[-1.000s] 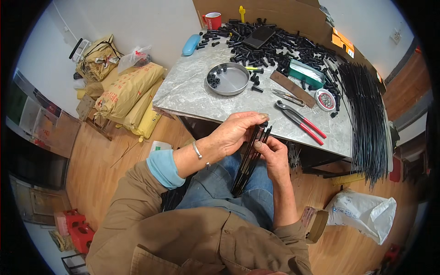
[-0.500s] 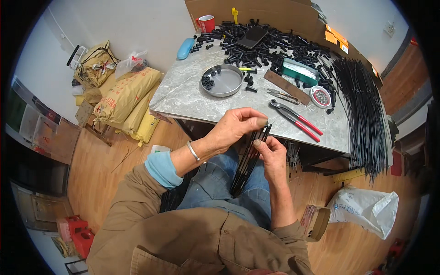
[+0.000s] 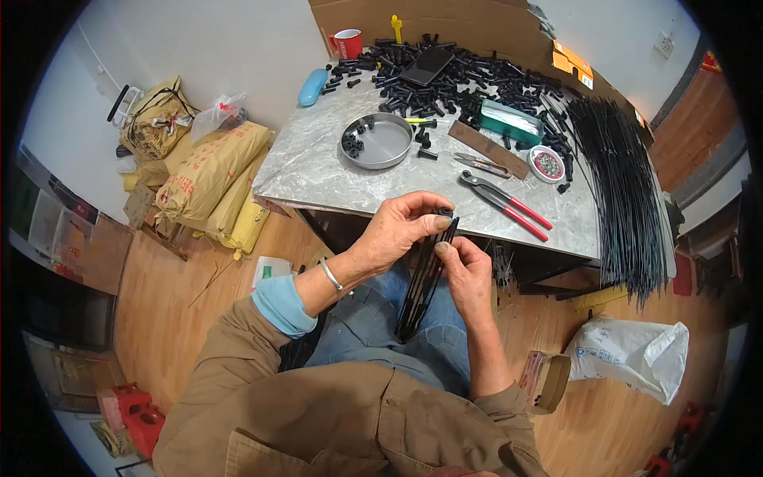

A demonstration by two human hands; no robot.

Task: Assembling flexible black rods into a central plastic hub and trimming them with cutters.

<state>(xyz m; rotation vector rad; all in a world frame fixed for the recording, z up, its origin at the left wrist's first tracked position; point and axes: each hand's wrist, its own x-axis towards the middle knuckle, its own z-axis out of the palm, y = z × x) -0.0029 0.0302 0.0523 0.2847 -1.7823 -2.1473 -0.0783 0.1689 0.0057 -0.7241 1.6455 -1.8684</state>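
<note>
Over my lap I hold a slim bundle of thin black rods, its lower end between my thighs. My left hand, closed in a pinch, grips its upper end, where a small dark piece shows at the fingertips. My right hand is closed too, thumb and fingers pressed on the rods a little lower on the right. Both hands are just in front of the table edge. Whether the small dark piece is fixed to the rods I cannot tell.
On the grey table are a round metal tray with black nuts, red-handled pliers, scissors, a flat brown bar, a white tub, heaped black bolts and long black wires. Sacks stand left.
My left fingers have shifted slightly at the rods' upper end, and the small dark piece shows more now. My right hand keeps its grip. The whole view has moved a little.
</note>
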